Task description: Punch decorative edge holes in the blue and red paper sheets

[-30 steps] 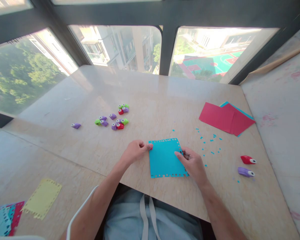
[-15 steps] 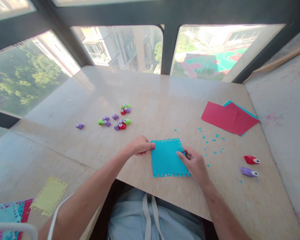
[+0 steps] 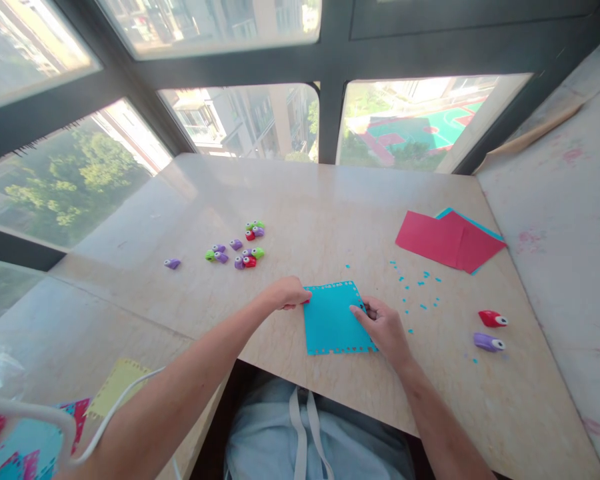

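Observation:
A blue paper square (image 3: 333, 319) with punched holes along its edges lies flat on the marble table (image 3: 300, 200) in front of me. My left hand (image 3: 287, 292) pinches its upper left corner, fingers closed. My right hand (image 3: 383, 327) grips the sheet's right edge, thumb on top and fingers curled. Small blue paper bits (image 3: 415, 287) are scattered to the right of the sheet.
A cluster of small purple, green and red paper punches (image 3: 240, 250) sits at mid-left, one purple punch (image 3: 172, 263) apart. A red punch (image 3: 491, 319) and a purple punch (image 3: 487, 342) lie right. Red and blue sheets (image 3: 447, 241) are stacked far right. A yellow punched sheet (image 3: 115, 383) lies lower left.
The view tilted up and shifted. My left hand turned knuckles-up on the sheet's corner; my right hand and the sheet stayed put.

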Demonstrator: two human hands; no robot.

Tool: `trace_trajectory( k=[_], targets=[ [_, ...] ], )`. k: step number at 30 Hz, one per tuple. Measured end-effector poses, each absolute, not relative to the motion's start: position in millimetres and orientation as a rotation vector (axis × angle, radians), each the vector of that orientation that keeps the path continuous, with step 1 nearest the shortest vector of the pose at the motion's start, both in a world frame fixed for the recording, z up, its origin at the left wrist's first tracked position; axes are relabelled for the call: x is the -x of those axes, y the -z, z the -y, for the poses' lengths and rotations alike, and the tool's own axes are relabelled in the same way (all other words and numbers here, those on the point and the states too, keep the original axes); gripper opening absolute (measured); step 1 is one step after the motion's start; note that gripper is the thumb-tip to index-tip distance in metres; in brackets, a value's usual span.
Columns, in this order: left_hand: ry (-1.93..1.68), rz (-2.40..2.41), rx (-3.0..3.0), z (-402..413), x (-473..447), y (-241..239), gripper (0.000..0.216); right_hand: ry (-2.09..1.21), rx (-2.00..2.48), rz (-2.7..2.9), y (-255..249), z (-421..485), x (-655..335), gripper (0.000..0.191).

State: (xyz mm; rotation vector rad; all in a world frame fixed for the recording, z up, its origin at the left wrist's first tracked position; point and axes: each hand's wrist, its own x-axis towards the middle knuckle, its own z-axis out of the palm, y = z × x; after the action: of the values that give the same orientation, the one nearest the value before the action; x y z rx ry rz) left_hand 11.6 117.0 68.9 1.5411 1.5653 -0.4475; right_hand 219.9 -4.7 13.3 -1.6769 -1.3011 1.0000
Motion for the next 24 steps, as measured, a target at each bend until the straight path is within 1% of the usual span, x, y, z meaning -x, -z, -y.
trace_trajectory(
  k=[6,16,20,24],
  targets=[
    [0.442,-1.553,-1.544,-119,-7,-63,0.028,-0.963,1.667,1.336,-17,4,-219,0.040],
    [0.409,-1.569,-1.570,-111,-9,-74,0.029,-0.876,1.662,1.380,-15,3,-220,0.035],
    [0.346,-1.555,-1.516,-105,-8,-85,0.028,-0.856,1.657,1.395,-15,3,-220,0.035],
    [0.253,-1.578,-1.392,-106,3,-102,0.036,-0.851,1.651,1.407,-16,4,-219,0.034]
  ],
)
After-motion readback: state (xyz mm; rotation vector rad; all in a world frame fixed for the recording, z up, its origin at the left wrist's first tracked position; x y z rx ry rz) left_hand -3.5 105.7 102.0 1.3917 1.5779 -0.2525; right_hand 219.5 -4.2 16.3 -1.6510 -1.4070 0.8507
